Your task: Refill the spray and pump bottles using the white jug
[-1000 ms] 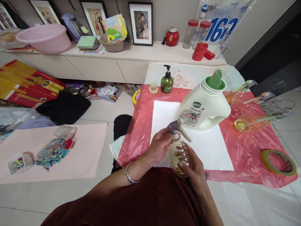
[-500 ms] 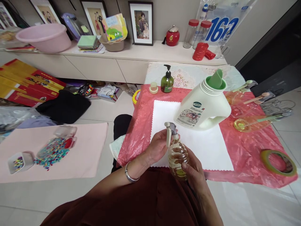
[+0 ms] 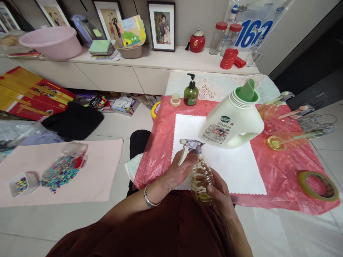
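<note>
A clear ribbed spray bottle (image 3: 201, 175) with a little yellowish liquid at its bottom is between my hands, close to my body. My right hand (image 3: 221, 194) is wrapped round its body from the right, thumb in front. At the neck, my left hand (image 3: 182, 167) grips the grey-and-white trigger head (image 3: 193, 145), whose nozzle points left. Just beyond stands a big cream jug (image 3: 227, 119) with a green funnel or scoop (image 3: 245, 91) in its mouth, on a white scalloped sheet (image 3: 184, 130).
A green pump bottle (image 3: 191, 93) and a pale cap (image 3: 175, 100) stand at the table's back. More spray bottles (image 3: 284, 141) lie on the right, above a roll of tape (image 3: 318, 185). Red plastic film (image 3: 154, 157) covers the table. Left is a pink mat (image 3: 99, 178) with colourful beads (image 3: 60, 175).
The trigger head has turned so that its nozzle now points left rather than toward me. My left fingers have shifted onto its collar; my right hand stays round the bottle.
</note>
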Action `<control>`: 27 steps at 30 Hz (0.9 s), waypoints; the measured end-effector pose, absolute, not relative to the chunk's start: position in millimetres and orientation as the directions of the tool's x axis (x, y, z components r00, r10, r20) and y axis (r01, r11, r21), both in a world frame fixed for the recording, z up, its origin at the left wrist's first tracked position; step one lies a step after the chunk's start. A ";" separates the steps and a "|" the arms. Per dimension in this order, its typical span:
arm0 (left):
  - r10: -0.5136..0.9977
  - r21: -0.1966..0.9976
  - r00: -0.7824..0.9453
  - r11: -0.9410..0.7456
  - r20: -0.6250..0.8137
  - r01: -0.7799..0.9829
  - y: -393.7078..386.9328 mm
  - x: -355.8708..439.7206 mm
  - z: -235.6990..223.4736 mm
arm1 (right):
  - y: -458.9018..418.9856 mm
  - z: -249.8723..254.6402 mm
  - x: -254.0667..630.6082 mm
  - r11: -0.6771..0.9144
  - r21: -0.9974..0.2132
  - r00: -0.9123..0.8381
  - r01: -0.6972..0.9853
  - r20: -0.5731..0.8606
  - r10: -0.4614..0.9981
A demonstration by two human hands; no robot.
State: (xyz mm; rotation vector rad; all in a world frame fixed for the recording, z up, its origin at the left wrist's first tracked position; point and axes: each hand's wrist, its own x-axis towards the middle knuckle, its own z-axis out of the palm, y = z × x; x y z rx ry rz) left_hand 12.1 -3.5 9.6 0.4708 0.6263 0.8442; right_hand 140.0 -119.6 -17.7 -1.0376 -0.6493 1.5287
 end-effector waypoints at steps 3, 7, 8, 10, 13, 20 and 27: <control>0.806 0.628 0.512 0.569 -0.297 -0.532 -3.0 9.8 8.1 | -120.3 -18.3 140.8 -0.274 -0.825 -0.014 -0.495 -0.307 0.952; 0.802 0.637 0.529 0.566 -0.278 -0.524 -4.6 7.4 8.7 | -121.3 -16.2 142.3 -0.326 -0.797 -0.046 -0.508 -0.353 0.934; 0.802 0.647 0.533 0.561 -0.271 -0.516 -4.7 6.8 9.9 | -121.5 -15.7 142.9 -0.334 -0.794 -0.048 -0.508 -0.361 0.931; 0.796 0.674 0.550 0.553 -0.253 -0.489 -4.6 5.6 13.3 | -121.8 -15.5 144.5 -0.348 -0.792 -0.057 -0.502 -0.371 0.927; 0.775 0.709 0.594 0.543 -0.216 -0.450 -3.1 4.1 17.9 | -122.6 -17.8 147.1 -0.347 -0.783 -0.102 -0.516 -0.346 0.933; 0.709 0.742 0.690 0.539 -0.145 -0.398 5.9 -4.9 10.6 | -126.0 -29.1 145.1 -0.296 -0.784 -0.069 -0.545 -0.310 0.948; 0.783 0.793 0.600 0.467 -0.164 -0.392 34.1 -24.4 23.9 | -116.2 -35.1 145.5 -0.203 -0.865 -0.028 -0.459 -0.214 0.976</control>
